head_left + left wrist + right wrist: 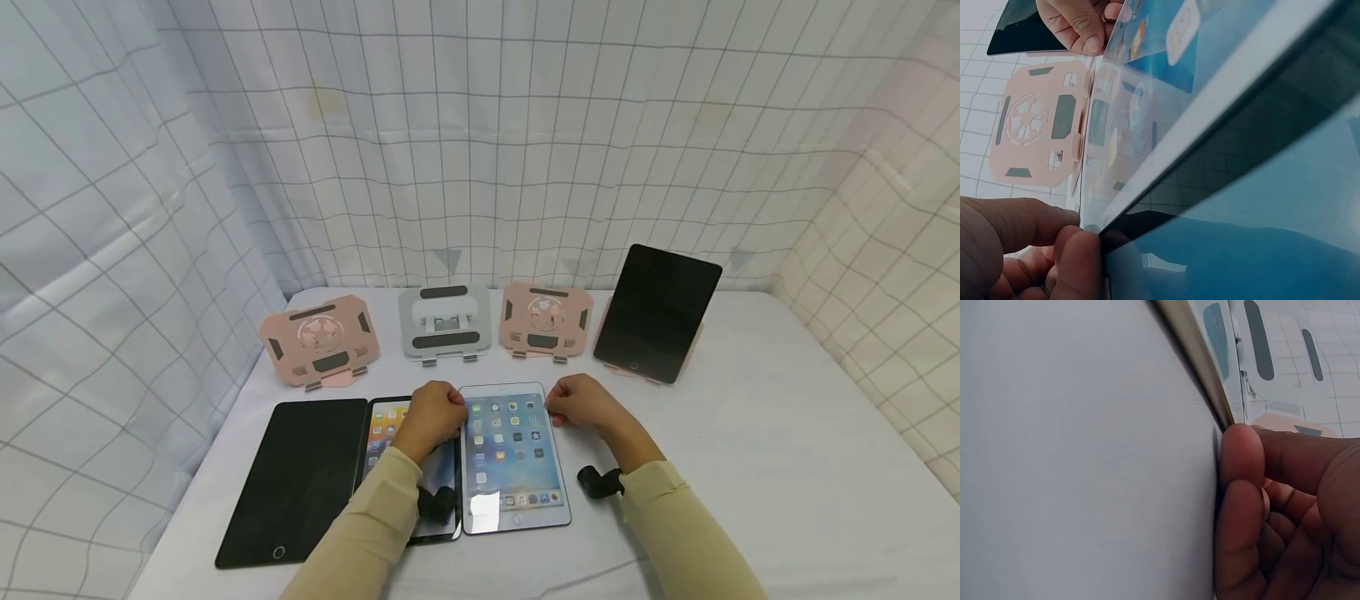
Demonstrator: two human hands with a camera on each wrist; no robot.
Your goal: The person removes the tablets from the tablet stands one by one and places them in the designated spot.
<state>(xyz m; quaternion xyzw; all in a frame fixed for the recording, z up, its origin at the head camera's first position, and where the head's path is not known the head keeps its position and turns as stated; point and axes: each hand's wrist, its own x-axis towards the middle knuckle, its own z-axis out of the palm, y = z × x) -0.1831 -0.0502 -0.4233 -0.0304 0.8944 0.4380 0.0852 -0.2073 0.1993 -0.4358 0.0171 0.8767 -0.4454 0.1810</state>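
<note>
Three tablets lie flat in a row at the near side of the white table (787, 467). Furthest left is a dark tablet (300, 479), its screen off, a round button at its near end. Just beside it lies a black-framed tablet (390, 450) with a lit screen, largely covered by the left forearm in a beige sleeve (367, 533). The left hand (431, 417) sits at the far left corner of the white tablet (510, 454), fingers curled; the left wrist view shows thumb and fingertips (1075, 250) pinching the white tablet's edge where it meets the black-framed one. The white tablet is lit with rows of app icons and lies in the middle of the table, touching the black-framed tablet along its left side. The right hand (585, 404) is at the white tablet's far right corner, fingers curled, and the right wrist view shows fingertips (1241, 487) pressed against its edge.

Along the back stand four holders: a pink stand (318, 337) on the left, a grey stand (444, 323), a second pink stand (545, 321), and on the right a propped tablet (656, 312) with a dark screen leaning upright on a stand that is mostly hidden
</note>
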